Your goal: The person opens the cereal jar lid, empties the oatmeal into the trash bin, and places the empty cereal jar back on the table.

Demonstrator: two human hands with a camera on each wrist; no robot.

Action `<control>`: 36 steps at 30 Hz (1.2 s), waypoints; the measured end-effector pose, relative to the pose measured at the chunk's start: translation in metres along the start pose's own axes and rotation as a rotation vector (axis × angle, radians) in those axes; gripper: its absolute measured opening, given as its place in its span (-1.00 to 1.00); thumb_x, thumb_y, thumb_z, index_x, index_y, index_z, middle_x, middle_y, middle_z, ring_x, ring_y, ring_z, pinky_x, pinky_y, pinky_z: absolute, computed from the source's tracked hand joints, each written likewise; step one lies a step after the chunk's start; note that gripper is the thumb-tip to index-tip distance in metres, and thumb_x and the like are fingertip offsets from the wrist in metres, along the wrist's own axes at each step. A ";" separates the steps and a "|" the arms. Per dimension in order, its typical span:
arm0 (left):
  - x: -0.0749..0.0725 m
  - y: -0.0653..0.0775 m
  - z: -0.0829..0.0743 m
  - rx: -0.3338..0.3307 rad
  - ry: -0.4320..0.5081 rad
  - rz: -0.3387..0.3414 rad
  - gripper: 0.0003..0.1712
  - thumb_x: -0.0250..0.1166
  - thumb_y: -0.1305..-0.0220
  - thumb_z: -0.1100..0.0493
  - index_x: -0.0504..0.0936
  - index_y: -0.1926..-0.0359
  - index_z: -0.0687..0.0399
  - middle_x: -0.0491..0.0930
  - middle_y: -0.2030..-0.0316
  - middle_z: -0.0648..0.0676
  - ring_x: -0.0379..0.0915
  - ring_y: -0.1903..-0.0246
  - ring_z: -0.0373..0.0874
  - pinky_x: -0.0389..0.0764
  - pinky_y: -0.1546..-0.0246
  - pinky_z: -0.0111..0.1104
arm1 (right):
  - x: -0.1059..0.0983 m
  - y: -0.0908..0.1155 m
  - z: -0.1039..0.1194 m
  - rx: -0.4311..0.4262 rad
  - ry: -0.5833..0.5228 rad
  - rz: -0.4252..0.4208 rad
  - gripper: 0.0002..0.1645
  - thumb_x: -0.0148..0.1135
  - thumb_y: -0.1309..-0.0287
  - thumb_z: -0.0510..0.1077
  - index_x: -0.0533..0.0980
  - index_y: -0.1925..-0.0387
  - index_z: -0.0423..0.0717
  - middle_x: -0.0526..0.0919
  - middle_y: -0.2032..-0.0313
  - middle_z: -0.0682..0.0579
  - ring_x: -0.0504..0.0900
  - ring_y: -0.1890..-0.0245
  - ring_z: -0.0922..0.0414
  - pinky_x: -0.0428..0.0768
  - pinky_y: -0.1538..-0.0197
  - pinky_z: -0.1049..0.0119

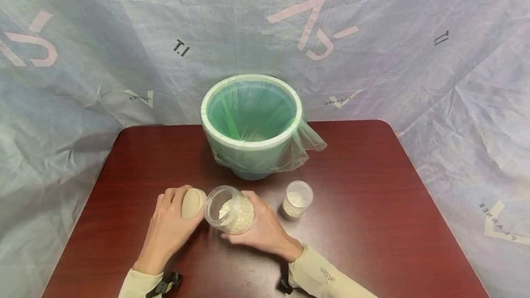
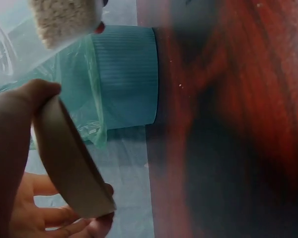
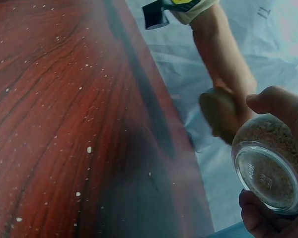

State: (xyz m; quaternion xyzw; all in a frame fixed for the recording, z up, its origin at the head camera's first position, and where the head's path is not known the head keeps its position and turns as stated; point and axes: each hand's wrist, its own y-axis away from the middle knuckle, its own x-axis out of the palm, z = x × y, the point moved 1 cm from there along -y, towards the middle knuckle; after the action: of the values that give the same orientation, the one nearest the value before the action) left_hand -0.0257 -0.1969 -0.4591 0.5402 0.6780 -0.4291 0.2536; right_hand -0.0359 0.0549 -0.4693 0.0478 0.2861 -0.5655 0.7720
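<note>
My right hand (image 1: 262, 226) grips a clear plastic jar (image 1: 232, 209), tilted with its uncovered mouth toward the left. Pale flakes or grains fill the jar's lower part, and its round bottom (image 3: 269, 178) faces the right wrist camera. Between the thumb and fingers of my left hand (image 1: 167, 217) is a round beige lid (image 2: 72, 158), held on edge just left of the jar's mouth. A smaller clear cup (image 1: 297, 200) with similar pale flakes stands on the table, to the right of my right hand.
A green bucket (image 1: 251, 144) lined with a thin translucent green bag (image 1: 304, 144) stands at the table's back middle, the bag spilling over its right side. Small pale crumbs dot the dark red table (image 3: 64, 124). Printed grey cloth (image 1: 165, 13) hangs behind and at both sides.
</note>
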 end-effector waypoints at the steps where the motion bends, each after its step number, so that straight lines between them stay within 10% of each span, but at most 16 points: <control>1: 0.001 0.001 0.000 -0.010 -0.007 0.019 -0.32 0.57 -0.13 -0.05 0.62 -0.23 0.09 0.57 -0.02 0.19 0.43 0.04 0.15 0.58 0.23 0.13 | -0.001 0.000 0.001 -0.001 -0.003 -0.003 0.11 0.84 0.32 0.11 0.46 -0.33 0.14 0.70 -0.09 0.22 0.70 -0.02 0.24 0.70 -0.09 0.24; 11: 0.011 0.007 0.003 -0.047 -0.052 0.149 -0.25 0.55 -0.15 -0.13 0.61 -0.28 0.11 0.55 -0.07 0.25 0.45 -0.07 0.25 0.65 0.27 0.23 | -0.007 0.001 0.011 0.015 -0.027 0.005 0.11 0.84 0.30 0.14 0.45 -0.34 0.22 0.70 -0.08 0.28 0.69 0.00 0.27 0.69 -0.08 0.24; 36: 0.023 0.009 0.004 -0.014 -0.068 0.151 -0.16 0.64 -0.07 -0.25 0.62 -0.25 0.09 0.54 -0.10 0.24 0.49 -0.07 0.26 0.65 0.31 0.23 | -0.045 -0.012 0.038 -0.008 -0.016 -0.033 0.12 0.87 0.41 0.11 0.49 -0.31 0.28 0.70 -0.07 0.35 0.71 -0.03 0.28 0.70 -0.06 0.21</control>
State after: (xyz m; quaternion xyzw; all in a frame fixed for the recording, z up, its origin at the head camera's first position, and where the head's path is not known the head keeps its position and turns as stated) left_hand -0.0240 -0.1884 -0.4826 0.5731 0.6292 -0.4224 0.3119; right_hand -0.0407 0.0742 -0.4126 0.0354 0.2830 -0.5775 0.7649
